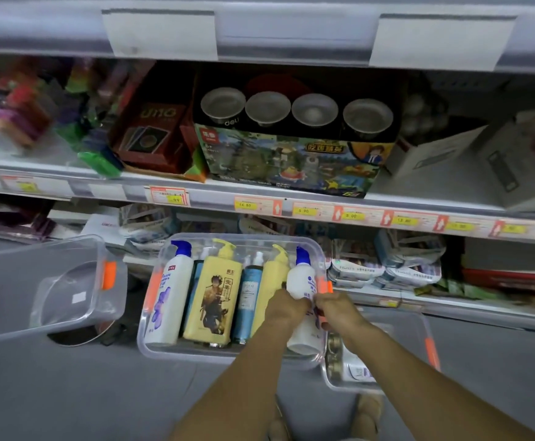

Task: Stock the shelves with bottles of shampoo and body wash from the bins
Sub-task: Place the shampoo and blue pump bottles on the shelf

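Observation:
A clear bin on the floor holds several pump bottles lying side by side: a white one with a blue cap, a yellow one with a printed figure, a slim blue one and another yellow one. At the bin's right side lies a white bottle with a blue cap. My left hand grips this bottle's middle from the left. My right hand curls round its right side, beside the bin's orange latch.
An empty clear bin lies tilted on the left. Another clear bin with a few items sits lower right, partly under my right arm. Shelves with toy boxes, wipe packs and price tags stand behind. Grey floor lies in front.

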`<state>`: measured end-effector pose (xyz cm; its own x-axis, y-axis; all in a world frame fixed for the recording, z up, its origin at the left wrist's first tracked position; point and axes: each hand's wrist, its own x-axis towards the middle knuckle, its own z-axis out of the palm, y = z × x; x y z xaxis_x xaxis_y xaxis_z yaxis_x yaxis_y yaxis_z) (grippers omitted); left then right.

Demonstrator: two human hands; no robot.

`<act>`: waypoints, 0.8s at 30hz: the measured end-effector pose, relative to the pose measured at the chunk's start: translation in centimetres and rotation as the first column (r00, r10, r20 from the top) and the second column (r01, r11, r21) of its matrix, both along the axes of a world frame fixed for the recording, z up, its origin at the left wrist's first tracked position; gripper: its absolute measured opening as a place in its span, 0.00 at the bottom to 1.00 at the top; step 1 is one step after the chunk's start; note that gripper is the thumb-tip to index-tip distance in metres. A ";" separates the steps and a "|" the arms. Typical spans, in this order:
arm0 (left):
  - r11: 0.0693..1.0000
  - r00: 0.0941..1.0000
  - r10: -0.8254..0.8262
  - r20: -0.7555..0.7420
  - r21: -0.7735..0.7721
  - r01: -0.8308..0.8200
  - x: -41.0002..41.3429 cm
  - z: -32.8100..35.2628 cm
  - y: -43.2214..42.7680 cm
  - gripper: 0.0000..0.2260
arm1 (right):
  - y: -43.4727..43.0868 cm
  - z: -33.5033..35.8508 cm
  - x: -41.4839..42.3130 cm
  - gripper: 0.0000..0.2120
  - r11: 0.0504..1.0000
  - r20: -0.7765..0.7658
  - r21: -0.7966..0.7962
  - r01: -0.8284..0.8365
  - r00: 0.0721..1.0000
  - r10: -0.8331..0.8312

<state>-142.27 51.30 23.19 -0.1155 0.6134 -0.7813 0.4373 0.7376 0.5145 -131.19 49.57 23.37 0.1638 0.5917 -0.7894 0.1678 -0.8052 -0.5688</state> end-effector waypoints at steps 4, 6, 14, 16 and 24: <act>0.996 0.989 -0.057 -0.140 0.058 0.066 1.1 -0.7 -0.5 0.23 | 0.3 0.3 0.2 0.13 1.000 -0.017 -0.022 0.023 1.000 -0.023; 0.995 0.985 -0.067 -0.160 0.061 0.077 1.2 -0.9 -0.5 0.25 | 0.4 0.4 0.4 0.13 0.999 -0.032 -0.025 0.035 0.999 -0.036; 0.967 0.961 0.237 0.143 -0.129 -0.220 -0.7 -0.2 0.4 0.26 | 0.3 2.1 1.4 0.11 0.991 -0.183 -0.031 0.127 0.974 -0.131; 0.956 0.937 0.278 0.212 -0.153 -0.249 -1.2 0.3 0.4 0.22 | 0.3 2.6 1.4 0.10 0.986 -0.227 -0.059 0.156 0.960 -0.165; 0.945 0.825 0.325 0.461 -0.139 -0.295 -2.7 5.5 -0.3 0.32 | 0.8 7.6 1.7 0.07 0.998 -0.264 0.014 0.063 0.963 -0.058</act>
<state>-145.01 51.03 28.65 0.1000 0.5588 -0.8232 -0.1041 0.8287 0.5499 -129.53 50.38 30.99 -0.0121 0.6045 -0.7965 -0.0390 -0.7963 -0.6037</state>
